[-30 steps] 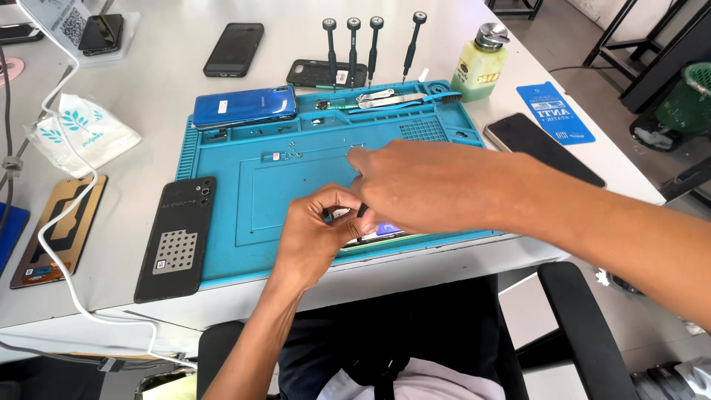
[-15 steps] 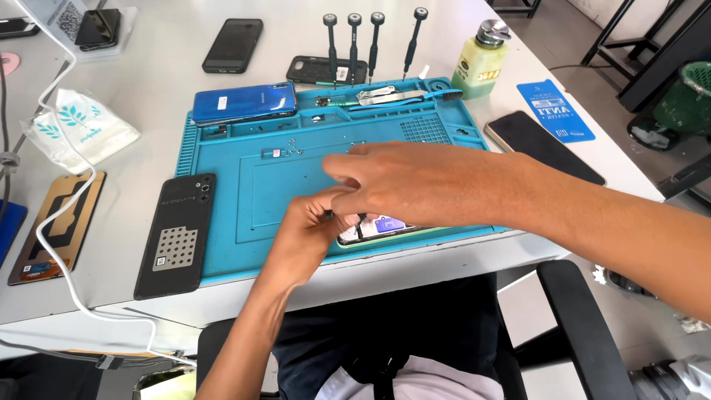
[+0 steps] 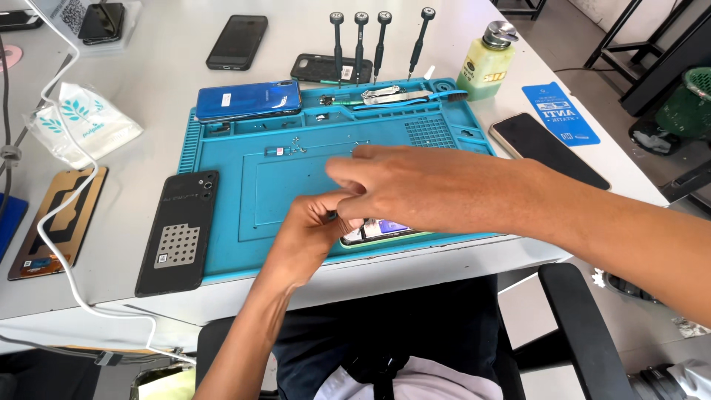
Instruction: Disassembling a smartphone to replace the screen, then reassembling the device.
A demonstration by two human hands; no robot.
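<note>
Compared with a second before, the right hand [image 3: 415,189] had drifted left across the blue work mat [image 3: 296,185], and the left hand [image 3: 311,233] had risen to meet it, so that the two overlapped above the opened phone [image 3: 378,233]. Half a second before they were already nearly as close.

The opened phone lay flat at the mat's near edge, its long axis running left to right along that edge; which end was the top could not be told, since the hands covered most of it. The left hand was curled, its fingertips pressed together around a small dark object at the phone's left end; what it pinched was too small to tell. The right hand reached over from the right, fingers bent down and bunched toward the same spot; whether it gripped anything could not be told.

A black back cover [image 3: 178,230] lay at the mat's left edge, a blue phone [image 3: 248,100] on its far left corner. Four screwdrivers [image 3: 370,41] stood upright beyond the mat on the bench [image 3: 148,67], beside a pump bottle [image 3: 489,63].
</note>
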